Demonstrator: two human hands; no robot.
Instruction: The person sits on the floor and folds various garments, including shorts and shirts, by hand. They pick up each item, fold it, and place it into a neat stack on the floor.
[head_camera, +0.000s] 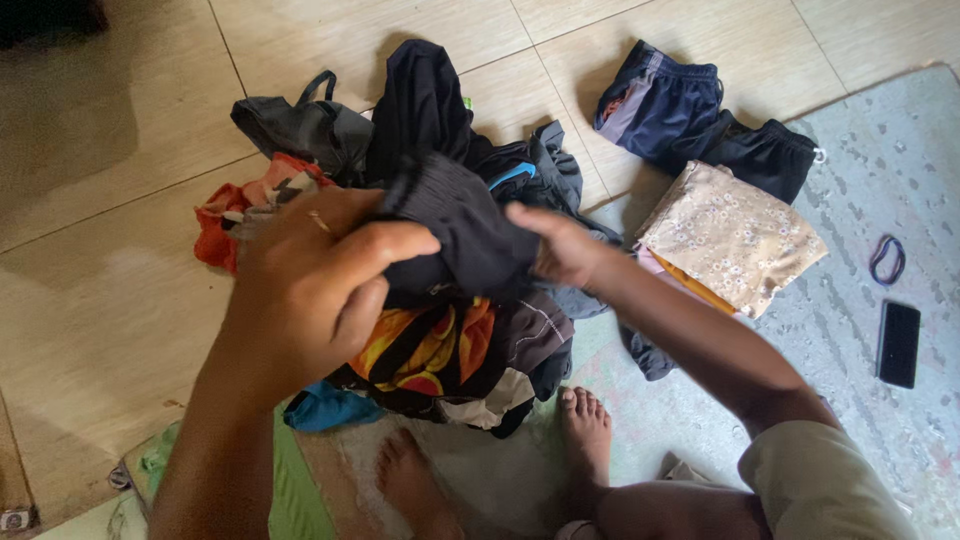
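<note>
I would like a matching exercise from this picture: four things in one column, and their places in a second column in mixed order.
Things:
1. black garment
2. phone
3. floral cloth
4. hair tie

Places:
A. folded on the mat's edge, below the dark shorts
B. held between left hand and right hand
C. on the mat, just above the phone
D. on the mat, far right, lying flat

Pairs: 1-B, 2-D, 3-A, 4-C
</note>
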